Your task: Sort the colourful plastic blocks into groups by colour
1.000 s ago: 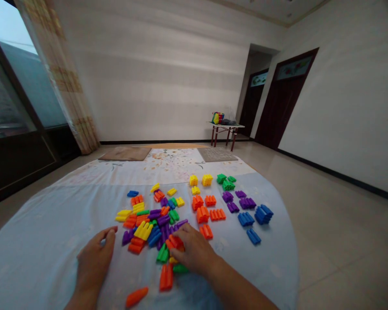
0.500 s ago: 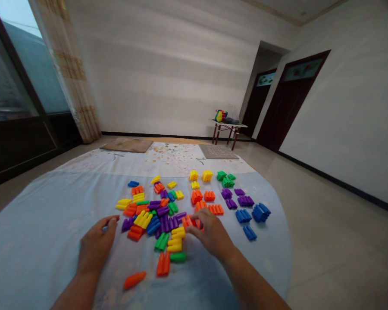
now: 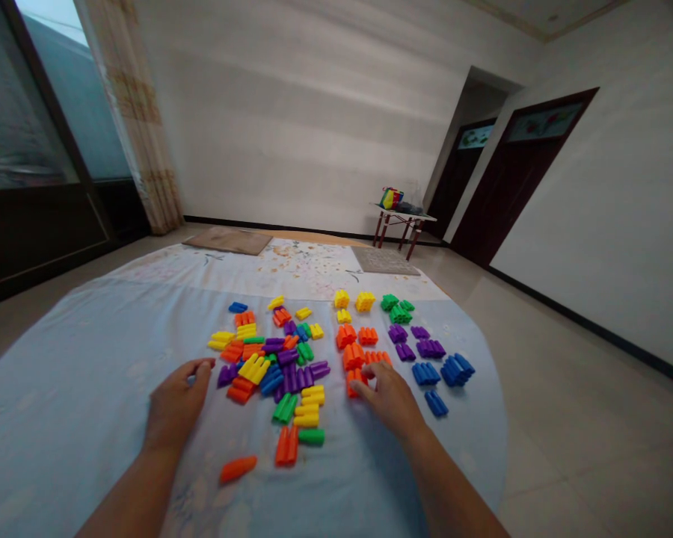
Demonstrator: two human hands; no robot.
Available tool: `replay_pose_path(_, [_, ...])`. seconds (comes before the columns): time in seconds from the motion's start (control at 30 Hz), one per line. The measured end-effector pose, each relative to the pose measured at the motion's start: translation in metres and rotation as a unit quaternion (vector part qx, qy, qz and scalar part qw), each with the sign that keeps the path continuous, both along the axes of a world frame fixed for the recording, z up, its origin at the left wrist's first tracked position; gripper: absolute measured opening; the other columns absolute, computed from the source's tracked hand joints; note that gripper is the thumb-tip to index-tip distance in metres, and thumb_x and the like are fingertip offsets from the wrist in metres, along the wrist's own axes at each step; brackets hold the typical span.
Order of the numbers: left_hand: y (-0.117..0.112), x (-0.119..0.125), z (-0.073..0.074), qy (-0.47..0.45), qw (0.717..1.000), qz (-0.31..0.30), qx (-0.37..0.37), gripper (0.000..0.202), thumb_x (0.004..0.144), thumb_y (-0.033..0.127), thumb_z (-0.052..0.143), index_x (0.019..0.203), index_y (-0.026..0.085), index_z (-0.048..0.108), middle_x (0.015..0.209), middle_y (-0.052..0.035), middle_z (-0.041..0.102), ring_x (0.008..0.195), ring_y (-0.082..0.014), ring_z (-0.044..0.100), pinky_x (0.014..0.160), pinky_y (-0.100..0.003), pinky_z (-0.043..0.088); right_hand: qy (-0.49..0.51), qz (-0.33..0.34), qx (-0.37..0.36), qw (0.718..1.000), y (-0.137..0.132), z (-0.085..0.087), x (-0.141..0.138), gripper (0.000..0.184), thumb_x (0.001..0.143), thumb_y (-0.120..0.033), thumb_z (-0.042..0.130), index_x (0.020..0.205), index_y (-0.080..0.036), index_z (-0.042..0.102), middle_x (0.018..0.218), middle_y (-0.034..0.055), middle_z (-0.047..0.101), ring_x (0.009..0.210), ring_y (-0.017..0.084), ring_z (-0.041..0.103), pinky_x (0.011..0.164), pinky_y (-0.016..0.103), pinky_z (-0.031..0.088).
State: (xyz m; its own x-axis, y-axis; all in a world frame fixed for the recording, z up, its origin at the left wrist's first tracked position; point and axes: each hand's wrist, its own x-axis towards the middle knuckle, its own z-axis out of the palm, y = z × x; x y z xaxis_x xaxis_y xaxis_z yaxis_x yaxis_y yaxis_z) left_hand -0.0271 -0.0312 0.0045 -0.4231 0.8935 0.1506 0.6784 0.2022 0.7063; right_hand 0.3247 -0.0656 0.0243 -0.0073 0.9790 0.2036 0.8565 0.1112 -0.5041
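My right hand [image 3: 393, 397] closes its thumb and fingers around an orange block of joined finger-shaped pieces [image 3: 354, 384], beside the other orange blocks [image 3: 352, 356]. My left hand [image 3: 177, 402] rests on the cloth left of the mixed pile, fingers curled with the thumb against them. Whether anything is in its fingertips cannot be made out. Purple blocks [image 3: 298, 379], a yellow block [image 3: 255, 368], a blue block [image 3: 271, 381] and green blocks [image 3: 285, 408] lie jumbled between my hands. Closer to me are an orange pair [image 3: 286, 447], a green piece [image 3: 312, 437] and a single orange piece [image 3: 238, 469].
Right of the pile stand colour groups: yellow [image 3: 364, 301], green [image 3: 398, 311], purple [image 3: 431, 348] and blue [image 3: 457, 370]. A pale blue cloth [image 3: 106, 388] covers the round table. Brown mats [image 3: 229, 240] lie at its far edge. A small side table [image 3: 407, 217] stands beyond.
My right hand has moved right with the orange block, away from the mixed pile to the orange group. My left hand keeps its place beside the pile. The view has shifted slightly.
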Motion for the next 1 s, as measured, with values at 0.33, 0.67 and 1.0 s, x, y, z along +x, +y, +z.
replay_pose_path(0.33, [0.001, 0.001, -0.003, -0.006, 1.0, -0.003, 0.021, 0.043, 0.077, 0.045, 0.038, 0.097, 0.02, 0.066, 0.102, -0.0072, 0.069, 0.096, -0.0227, 0.061, 0.09, -0.033, 0.043, -0.002, 0.259, 0.008, 0.966, -0.018, 0.021, -0.048, 0.023, 0.085, -0.021, 0.056, 0.108, -0.02, 0.062, 0.104, 0.0064, 0.063, 0.098, 0.018, 0.057, 0.088, 0.03, 0.045])
replay_pose_path(0.67, [0.003, -0.006, 0.001, 0.007, 0.999, 0.006, -0.034, 0.039, 0.079, 0.043, 0.041, 0.101, 0.022, 0.065, 0.102, -0.0056, 0.069, 0.094, -0.0232, 0.06, 0.085, -0.033, 0.044, -0.113, 0.23, -0.078, 0.964, -0.007, 0.015, -0.069, 0.023, 0.077, -0.034, 0.063, 0.095, -0.02, 0.07, 0.094, 0.0072, 0.066, 0.085, 0.02, 0.06, 0.071, 0.027, 0.045])
replay_pose_path(1.0, [0.006, -0.011, -0.003, 0.018, 0.999, 0.011, -0.035, 0.04, 0.078, 0.047, 0.038, 0.094, 0.024, 0.066, 0.1, -0.006, 0.07, 0.09, -0.0257, 0.062, 0.08, -0.036, 0.047, 0.003, 0.203, -0.047, 0.978, -0.012, 0.028, -0.059, 0.032, 0.074, -0.036, 0.067, 0.104, -0.025, 0.065, 0.096, 0.0029, 0.066, 0.079, 0.016, 0.059, 0.069, 0.026, 0.045])
